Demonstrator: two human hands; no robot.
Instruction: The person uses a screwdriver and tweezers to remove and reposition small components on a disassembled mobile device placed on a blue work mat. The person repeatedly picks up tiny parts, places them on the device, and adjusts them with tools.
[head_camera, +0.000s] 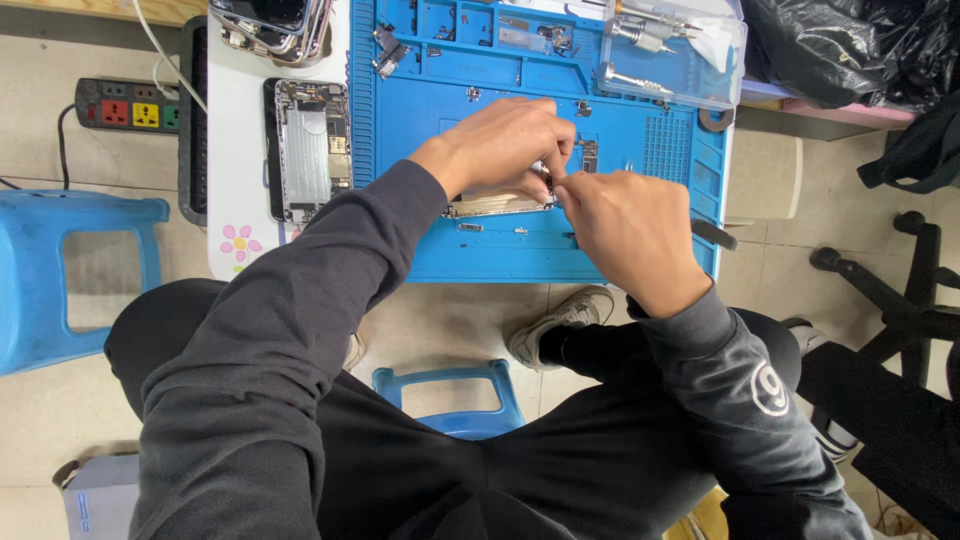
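An opened phone body (490, 205) lies on the blue repair mat (640, 150), mostly covered by my hands. My left hand (500, 145) rests over its upper part with fingers curled down onto it. My right hand (625, 230) is closed beside it, fingertips pinched at the phone's right end near a small part (546, 178); what it pinches is too small to tell. Both hands meet at that end.
A second opened phone (310, 150) lies on the white table (235, 120) left of the mat. Clear tray with screwdrivers (670, 50) at back right. Phone frames (270, 25) at back left. Power strip (125, 103), blue stools (60, 270), black chair (900, 310) around.
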